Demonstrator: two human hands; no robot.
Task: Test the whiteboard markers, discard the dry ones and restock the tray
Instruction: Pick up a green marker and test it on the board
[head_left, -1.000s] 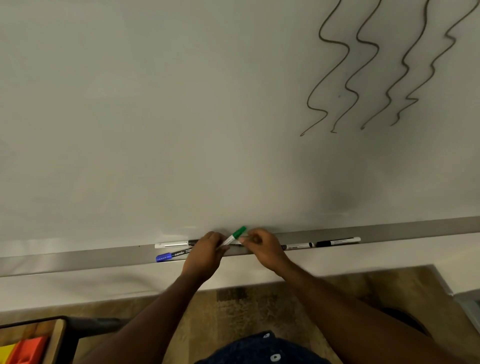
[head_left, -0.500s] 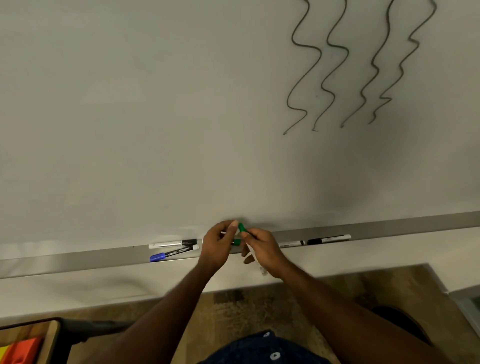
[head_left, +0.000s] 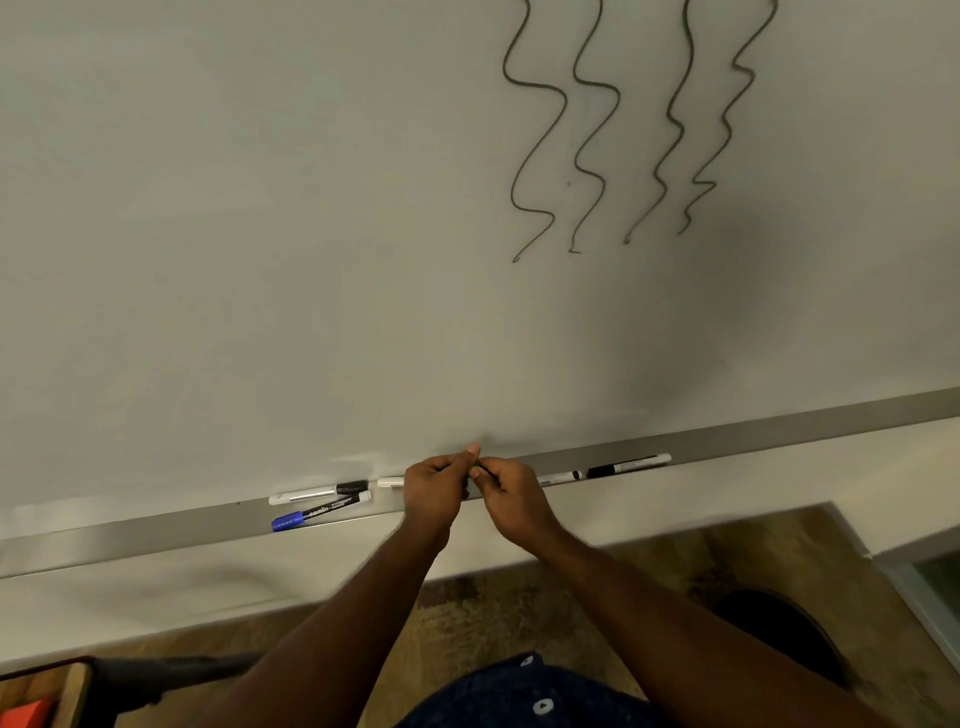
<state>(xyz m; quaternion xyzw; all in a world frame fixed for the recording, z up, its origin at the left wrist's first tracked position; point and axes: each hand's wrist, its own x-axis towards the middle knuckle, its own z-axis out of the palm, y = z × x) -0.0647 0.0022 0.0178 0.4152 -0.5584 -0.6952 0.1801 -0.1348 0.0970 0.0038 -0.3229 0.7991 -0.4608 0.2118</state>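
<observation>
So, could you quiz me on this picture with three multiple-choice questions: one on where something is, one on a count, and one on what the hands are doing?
1. Where does the blue-capped marker lie?
A. On the tray, left of both hands
B. On the floor
C. On the tray, right of both hands

2. How many wavy lines are on the whiteboard?
A. Two
B. Four
C. Six

3. What are the left hand and right hand doing?
A. Hanging idle
B. Holding a green marker between them
C. Wiping the whiteboard

Answers:
1 A: it lies on the tray out past the left hand.
2 B: four dark squiggles run down the upper right of the whiteboard.
3 B: both hands close on a green bit between them.
</observation>
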